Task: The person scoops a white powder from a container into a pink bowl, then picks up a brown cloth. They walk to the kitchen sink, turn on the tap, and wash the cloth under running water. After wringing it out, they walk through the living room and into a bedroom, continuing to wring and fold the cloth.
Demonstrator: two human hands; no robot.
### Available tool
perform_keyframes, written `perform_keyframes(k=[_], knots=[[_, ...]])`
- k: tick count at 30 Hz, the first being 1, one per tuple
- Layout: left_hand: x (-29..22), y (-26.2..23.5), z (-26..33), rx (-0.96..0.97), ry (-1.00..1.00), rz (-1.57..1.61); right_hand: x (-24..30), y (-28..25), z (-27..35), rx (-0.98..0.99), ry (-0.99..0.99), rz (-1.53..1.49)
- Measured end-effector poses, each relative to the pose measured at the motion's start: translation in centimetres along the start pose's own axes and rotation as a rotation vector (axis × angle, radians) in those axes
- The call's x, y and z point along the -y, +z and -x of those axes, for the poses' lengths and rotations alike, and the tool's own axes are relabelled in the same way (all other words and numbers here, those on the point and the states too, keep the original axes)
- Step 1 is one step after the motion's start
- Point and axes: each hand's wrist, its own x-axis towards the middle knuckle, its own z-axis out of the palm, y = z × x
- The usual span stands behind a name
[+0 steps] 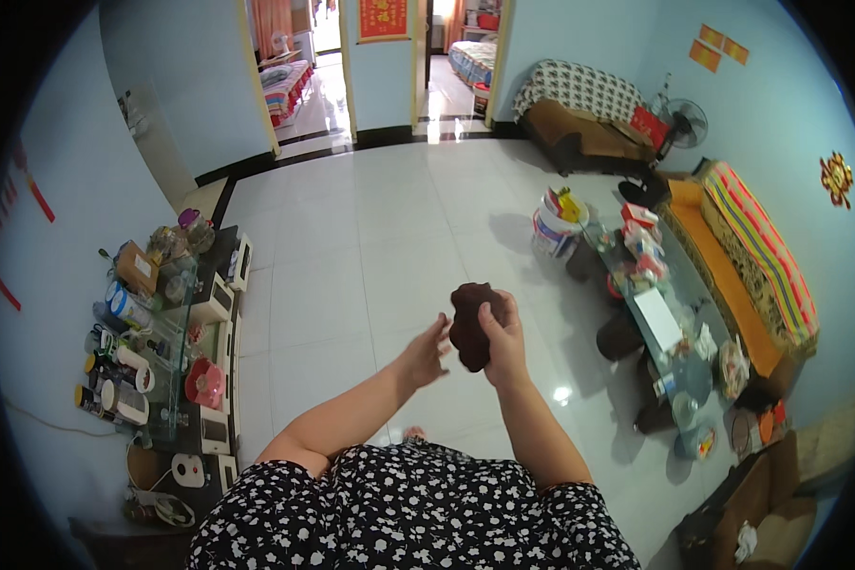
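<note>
A dark brown, flat piece with a wavy, lobed edge point(470, 328) is held up in front of me, above the tiled floor. I cannot make out what kind of thing it is. My right hand point(507, 340) grips its right side, thumb across the face and fingers behind. Just left of the piece, my left hand point(426, 355) holds nothing, its fingers apart and curved toward the piece. A narrow gap shows between those fingers and the brown edge.
On my left, a glass-topped cabinet point(190, 313) carries jars, boxes and a pink bowl point(205, 383). To the right stands a glass coffee table point(627, 275) with stools, beside an orange-seated sofa point(722, 285). A white bucket point(556, 226) sits near the table's far end; two doorways open beyond.
</note>
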Motion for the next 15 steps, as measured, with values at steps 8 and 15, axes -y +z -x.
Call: perform_keyframes(k=[8,15], knots=[[-17.6,0.1,-9.1,0.357,0.217,0.337,0.5,-0.2,-17.3,0.017,-0.105,0.227],[-24.7,-1.5,-27.8,0.416,0.288,0.603,-4.1,1.2,-31.2,0.384,-0.57,1.208]])
